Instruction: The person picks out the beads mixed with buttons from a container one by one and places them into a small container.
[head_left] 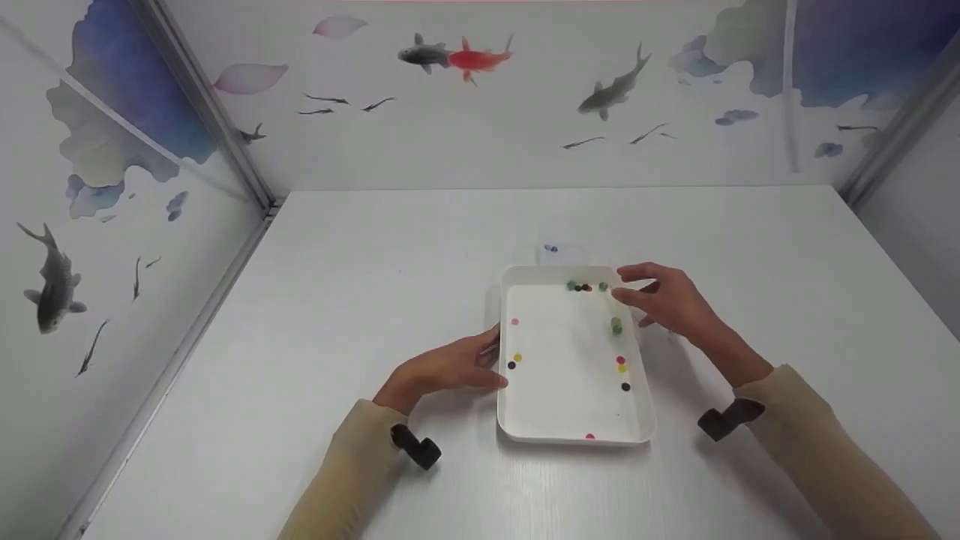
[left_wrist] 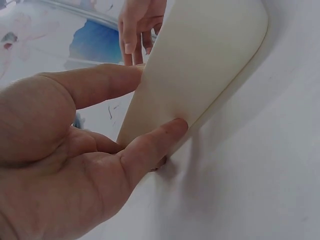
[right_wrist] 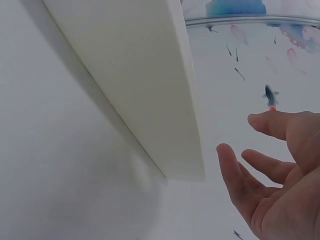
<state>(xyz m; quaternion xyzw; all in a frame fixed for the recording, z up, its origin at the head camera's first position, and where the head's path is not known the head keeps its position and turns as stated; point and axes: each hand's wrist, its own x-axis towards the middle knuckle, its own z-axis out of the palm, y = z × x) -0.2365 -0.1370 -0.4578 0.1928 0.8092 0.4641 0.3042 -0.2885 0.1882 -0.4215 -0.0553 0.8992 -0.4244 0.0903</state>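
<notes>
Left hand (head_left: pixel 450 365) loosely touches the tray (head_left: pixel 566 360) — some fingertips hidden — right hand (head_left: pixel 675 301) hovers nearby, spread.

Soft, greyish light falls evenly over the worktop (head_left: pixel 360 285), with faint sheen toward its near edge. Blurry-edged shadows fringe the tray (head_left: pixel 566 405). The right wrist view bows the metal rail (right_wrist: pixel 250 20); both wrist views look hazy.

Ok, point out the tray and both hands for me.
White tray (head_left: pixel 566 367): head view, bare inner floor.
Left hand (head_left: pixel 448 366): head view, middle of the hand.
Right hand (head_left: pixel 673 301): head view, middle of the hand.
</notes>
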